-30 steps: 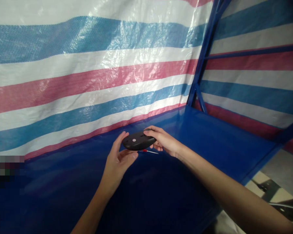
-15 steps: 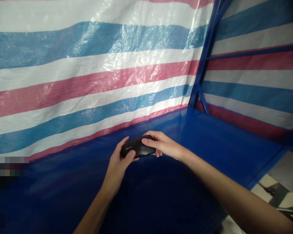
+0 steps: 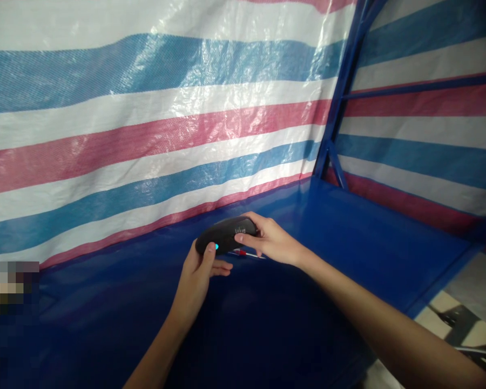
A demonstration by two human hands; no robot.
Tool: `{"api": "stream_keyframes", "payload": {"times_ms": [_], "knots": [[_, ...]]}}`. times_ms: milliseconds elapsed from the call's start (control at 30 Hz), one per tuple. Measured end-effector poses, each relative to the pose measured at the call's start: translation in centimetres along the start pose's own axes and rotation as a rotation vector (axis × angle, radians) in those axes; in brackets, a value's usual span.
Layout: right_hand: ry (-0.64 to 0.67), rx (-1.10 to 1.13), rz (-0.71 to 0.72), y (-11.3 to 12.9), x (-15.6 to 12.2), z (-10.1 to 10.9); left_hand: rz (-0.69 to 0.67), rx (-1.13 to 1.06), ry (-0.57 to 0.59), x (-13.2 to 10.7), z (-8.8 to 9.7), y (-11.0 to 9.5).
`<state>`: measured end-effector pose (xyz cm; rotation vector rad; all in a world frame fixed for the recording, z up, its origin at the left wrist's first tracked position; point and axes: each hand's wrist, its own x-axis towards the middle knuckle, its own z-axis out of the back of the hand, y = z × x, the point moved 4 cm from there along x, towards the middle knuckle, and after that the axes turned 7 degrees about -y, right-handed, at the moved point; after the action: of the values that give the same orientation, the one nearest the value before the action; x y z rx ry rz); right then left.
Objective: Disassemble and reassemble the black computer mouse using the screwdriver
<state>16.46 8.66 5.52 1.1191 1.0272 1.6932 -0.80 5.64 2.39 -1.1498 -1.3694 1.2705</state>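
Both hands hold a black computer mouse above the blue tabletop. A small blue-green light glows on its near side, and pale print shows towards its right end. My left hand is closed on the left end, its thumb beside the light and its other fingers partly hidden. On the right end, my right hand grips with the thumb across the near face and fingers behind. Just below the mouse lies a thin tool with a red section and a slim metal shaft, probably a screwdriver, partly covered by the mouse and hand.
The blue tabletop runs back to a striped plastic sheet. A blue metal post with a brace rises at the far corner. Beyond the right edge, dark metal parts show lower down. A pixelated patch covers the left edge.
The mouse has been turned over in my hands, so a different face with the light and print now shows. The red tool beneath it has come into view.
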Motion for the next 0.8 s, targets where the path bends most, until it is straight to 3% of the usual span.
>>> {"api": "stream_keyframes", "payload": {"times_ms": [167, 300, 367, 467, 533, 667, 800], "knots": [[0.034, 0.22, -0.237, -0.7, 0.2, 0.1, -0.102, 0.03, 0.058, -0.5, -0.4, -0.3], [0.005, 0.194, -0.327, -1.0, 0.2, 0.3, -0.221, 0.262, 0.038, -0.8, -0.3, -0.3], [0.036, 0.151, -0.308, -1.1, 0.2, 0.2, -0.232, 0.333, -0.023, -0.7, 0.1, -0.3], [0.096, 0.124, -0.147, -0.7, 0.2, -0.2, -0.162, 0.258, -0.059, -0.5, 0.5, -0.1], [0.124, 0.071, -0.067, -0.5, 0.2, -0.2, -0.14, 0.252, -0.03, -0.5, 0.4, 0.0], [0.166, -0.031, -0.106, -0.4, -0.1, 0.0, -0.106, 0.153, 0.045, -0.6, -0.1, 0.1], [0.054, -0.073, -0.072, 0.1, 0.0, 0.5, -0.056, 0.072, 0.104, -0.7, -0.6, 0.2]]}}
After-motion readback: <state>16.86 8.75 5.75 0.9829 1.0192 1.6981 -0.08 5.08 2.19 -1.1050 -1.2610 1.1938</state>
